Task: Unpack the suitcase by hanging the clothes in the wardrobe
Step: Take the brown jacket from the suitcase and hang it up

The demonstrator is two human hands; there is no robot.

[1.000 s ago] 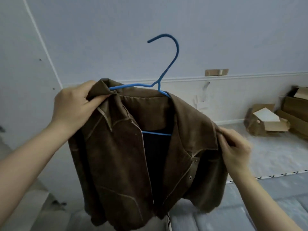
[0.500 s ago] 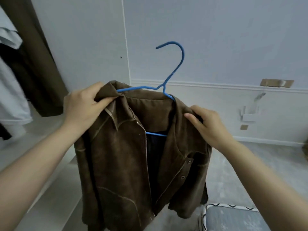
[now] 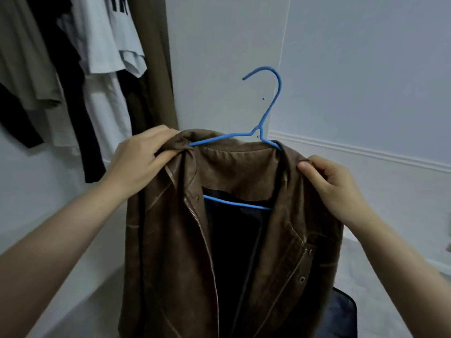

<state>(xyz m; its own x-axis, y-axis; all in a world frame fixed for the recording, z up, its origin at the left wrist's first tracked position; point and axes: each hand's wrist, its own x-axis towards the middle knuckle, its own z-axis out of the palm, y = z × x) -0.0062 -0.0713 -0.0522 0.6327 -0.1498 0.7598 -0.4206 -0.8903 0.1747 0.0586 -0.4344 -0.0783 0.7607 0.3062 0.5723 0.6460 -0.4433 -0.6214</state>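
A brown suede jacket hangs open-fronted on a blue wire hanger, held up in front of me. My left hand grips the jacket's left shoulder together with the hanger's end. My right hand pinches the right shoulder near the collar. The hanger's hook points up and to the left, free of any rail. The open wardrobe stands at the upper left, with several garments hanging inside it.
White and beige shirts and a black garment hang at the top left beside a brown coat. A white wardrobe side panel is behind the hanger. A dark suitcase corner shows at the bottom right.
My view has swung left from the room wall to the wardrobe, carrying the jacket along. My right hand moved up from the sleeve to the shoulder by the collar.
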